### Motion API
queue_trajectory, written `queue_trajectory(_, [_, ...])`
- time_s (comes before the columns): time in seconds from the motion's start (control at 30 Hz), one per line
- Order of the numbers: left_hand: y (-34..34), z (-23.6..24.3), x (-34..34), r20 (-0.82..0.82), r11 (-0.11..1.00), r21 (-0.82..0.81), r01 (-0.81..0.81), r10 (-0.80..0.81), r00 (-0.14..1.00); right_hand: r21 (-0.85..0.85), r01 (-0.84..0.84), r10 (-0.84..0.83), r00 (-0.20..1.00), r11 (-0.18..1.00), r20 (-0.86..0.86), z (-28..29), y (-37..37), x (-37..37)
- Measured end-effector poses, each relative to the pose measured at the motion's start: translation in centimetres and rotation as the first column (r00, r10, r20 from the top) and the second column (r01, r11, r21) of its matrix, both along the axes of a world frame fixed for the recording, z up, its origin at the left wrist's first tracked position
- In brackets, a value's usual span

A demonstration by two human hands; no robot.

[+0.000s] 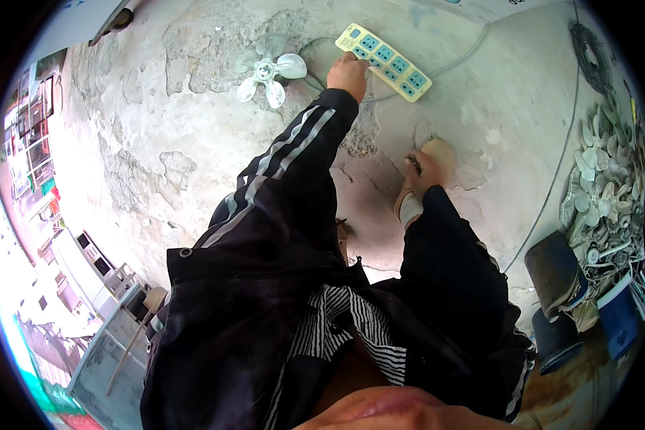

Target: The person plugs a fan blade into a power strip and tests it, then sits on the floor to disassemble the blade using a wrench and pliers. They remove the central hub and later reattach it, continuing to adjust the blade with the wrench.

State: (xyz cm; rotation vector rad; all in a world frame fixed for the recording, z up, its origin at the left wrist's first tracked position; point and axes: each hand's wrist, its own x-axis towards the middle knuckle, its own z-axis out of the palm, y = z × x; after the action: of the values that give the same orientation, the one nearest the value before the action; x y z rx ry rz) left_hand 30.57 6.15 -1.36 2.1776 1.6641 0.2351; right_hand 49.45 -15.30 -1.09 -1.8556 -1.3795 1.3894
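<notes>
Basically, power strip (390,61) lies on floor (158,100) ahead-right of left hand (347,76), fingers meeting its edge; right hand (426,173) well apart, by tan shoe (441,159). Can't tell either grip.

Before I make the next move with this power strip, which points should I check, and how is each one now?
1. Left hand at the power strip: ok.
2. Sockets facing up: ok.
3. Clear fan blades apart from left hand: ok.
4. Right hand away from the strip: ok.
5. Floor even: not ok, its surface is peeling.
6. Strip without power: cannot tell.
</notes>
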Motion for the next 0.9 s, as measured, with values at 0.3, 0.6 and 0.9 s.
queue_trajectory(0.3, [-0.1, 0.7, 0.0, 0.004, 0.999, 0.035, 0.006, -0.007, 1.000, 0.019, -0.002, 0.002, 1.000, 1.000, 0.003, -0.5, -0.1, -0.1])
queue_trajectory(0.6, [0.5, 1.4, 0.0, 0.064, 0.996, 0.075, -0.044, 0.039, 0.997, 0.026, 0.054, -0.054, 0.998, 0.998, -0.019, -0.3, -0.1, -0.2])
queue_trajectory(0.9, [0.1, 0.9, 0.5, 0.089, 0.994, -0.023, -0.102, 0.104, 0.991, 0.065, 0.044, -0.045, 0.999, 0.997, 0.012, -0.9, -0.4, -0.1])
